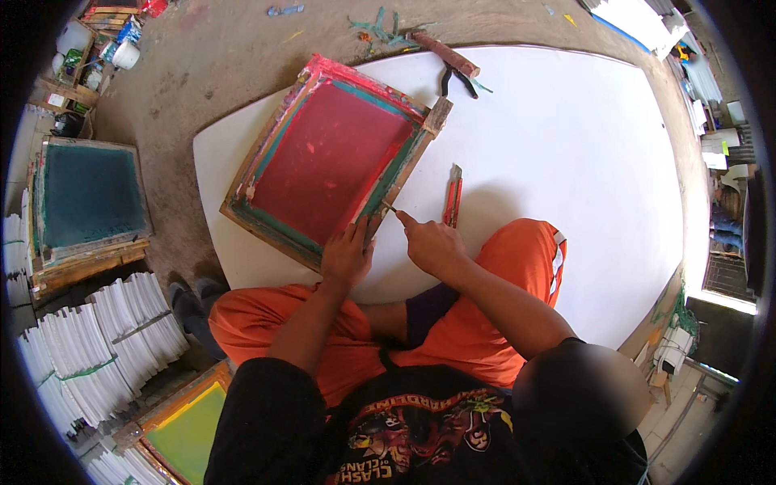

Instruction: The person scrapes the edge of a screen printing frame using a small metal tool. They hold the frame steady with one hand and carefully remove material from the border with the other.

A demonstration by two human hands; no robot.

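Observation:
A screen-printing frame [331, 153] with red mesh, a green border and paint-smeared wooden sides lies tilted in front of me. My left hand [347, 252] holds its near right edge, the fingers laid over the wood. Beside that same edge, my right hand [434, 242] is closed round a thin metal tool [389, 208], index finger stretched along it. The tool's tip meets the wooden side; the rest is hidden in my grip. Just right of the frame lies a red utility knife [453, 198]. Black-handled pliers [457, 81] lie beyond the frame's far right corner, partly under a wooden stick [445, 54].
I sit cross-legged on a large white board [598, 162]. Another screen frame with dark mesh [93, 194] stands at the left, above bundled white stacks [101, 347]. A yellow-green screen [190, 436] is at the lower left. Green scraps [384, 28] lie on the far floor.

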